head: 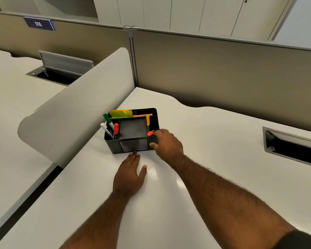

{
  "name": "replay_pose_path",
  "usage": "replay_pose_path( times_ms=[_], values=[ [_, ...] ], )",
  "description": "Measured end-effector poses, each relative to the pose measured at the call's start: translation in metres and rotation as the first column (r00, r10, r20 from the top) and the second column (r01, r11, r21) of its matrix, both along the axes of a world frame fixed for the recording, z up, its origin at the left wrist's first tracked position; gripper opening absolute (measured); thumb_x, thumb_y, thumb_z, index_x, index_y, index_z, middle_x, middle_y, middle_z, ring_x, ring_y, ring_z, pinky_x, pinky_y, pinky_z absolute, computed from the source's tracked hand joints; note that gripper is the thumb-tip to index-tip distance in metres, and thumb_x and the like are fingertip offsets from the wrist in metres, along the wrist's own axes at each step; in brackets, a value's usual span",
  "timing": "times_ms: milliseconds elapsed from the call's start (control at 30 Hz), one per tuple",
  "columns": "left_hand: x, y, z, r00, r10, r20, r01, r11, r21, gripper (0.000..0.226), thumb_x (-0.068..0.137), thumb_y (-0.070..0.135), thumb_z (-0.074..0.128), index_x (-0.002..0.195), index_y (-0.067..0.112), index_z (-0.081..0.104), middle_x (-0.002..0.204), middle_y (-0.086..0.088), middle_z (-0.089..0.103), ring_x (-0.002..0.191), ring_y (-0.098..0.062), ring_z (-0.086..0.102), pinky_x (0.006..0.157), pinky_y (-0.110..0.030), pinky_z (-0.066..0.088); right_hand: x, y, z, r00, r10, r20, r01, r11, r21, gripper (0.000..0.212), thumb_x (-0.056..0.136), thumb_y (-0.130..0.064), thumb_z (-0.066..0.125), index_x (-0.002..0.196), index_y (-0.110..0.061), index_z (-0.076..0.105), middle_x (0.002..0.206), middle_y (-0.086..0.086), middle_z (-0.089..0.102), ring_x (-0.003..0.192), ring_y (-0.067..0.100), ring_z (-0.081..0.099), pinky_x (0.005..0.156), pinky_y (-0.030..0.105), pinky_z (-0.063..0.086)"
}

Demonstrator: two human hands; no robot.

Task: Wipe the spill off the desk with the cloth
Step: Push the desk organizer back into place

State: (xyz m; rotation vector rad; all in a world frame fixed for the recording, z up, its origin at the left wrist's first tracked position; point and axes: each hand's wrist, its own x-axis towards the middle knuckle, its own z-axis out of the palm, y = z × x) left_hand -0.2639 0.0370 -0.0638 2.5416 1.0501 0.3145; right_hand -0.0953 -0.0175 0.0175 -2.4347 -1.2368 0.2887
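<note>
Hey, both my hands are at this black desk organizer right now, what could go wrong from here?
1. The right hand grips only the near right corner of the organizer; pulling there might tilt it.
2. The markers stand loose in the left compartment and may topple out.
3. The left hand lies flat on the desk, fingers touching the small front drawer; sliding the organizer toward you could jam them.

Left fingertips [133,154] hidden, perhaps under organizer [115,144].

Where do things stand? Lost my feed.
Left hand flat at organizer drawer; right hand gripping its corner. No spill or confirmed cloth visible. Organizer occupies desk.
</note>
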Motion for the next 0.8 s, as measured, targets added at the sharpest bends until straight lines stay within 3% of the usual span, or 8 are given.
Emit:
replay_pose_path(
  times_ms=[200,400,600,800],
  values=[
    [0.000,0.002,-0.010,0.999,-0.026,-0.027,0.027,0.998,0.049,0.069,0.092,0.058,0.026,0.150,0.021,0.024,0.159,0.006,0.021,0.147,-0.010,0.016,0.115,-0.023,0.010,0.002,0.010,-0.006,0.997,-0.038,-0.072,0.042,0.998,0.053,0.029,0.093,-0.026,0.061,0.120,-0.016,0.059,0.113,0.008,0.066,0.095,0.027,0.062,0.080,0.035,0.051],
    [0.001,0.005,-0.011,0.994,-0.051,-0.097,0.057,0.997,0.058,0.075,0.090,0.065,0.018,0.152,0.022,0.015,0.160,0.009,0.009,0.148,-0.009,0.008,0.116,-0.023,0.005,0.001,0.010,-0.013,0.977,-0.091,-0.191,0.120,0.982,0.143,0.028,0.092,-0.020,0.063,0.119,-0.015,0.061,0.113,0.008,0.068,0.097,0.028,0.063,0.089,0.040,0.052],
    [0.003,0.005,-0.008,0.989,-0.066,-0.130,0.080,0.992,0.101,0.085,0.086,0.070,0.013,0.152,0.017,0.014,0.161,0.005,0.006,0.148,-0.009,0.004,0.117,-0.025,0.003,0.026,-0.015,-0.006,0.971,-0.142,-0.192,0.187,0.953,0.239,0.020,0.090,-0.018,0.065,0.109,-0.013,0.064,0.105,0.008,0.071,0.093,0.027,0.065,0.086,0.036,0.052],
    [0.043,0.004,0.000,0.989,-0.093,-0.113,0.099,0.994,0.048,0.086,0.085,0.070,0.014,0.152,0.016,0.014,0.162,0.003,0.006,0.149,-0.011,0.003,0.118,-0.026,0.001,0.072,-0.052,0.005,0.940,-0.275,-0.204,0.326,0.900,0.289,0.014,0.090,-0.019,0.065,0.100,-0.010,0.065,0.098,0.009,0.071,0.085,0.025,0.062,0.077,0.031,0.048]
  ],
)
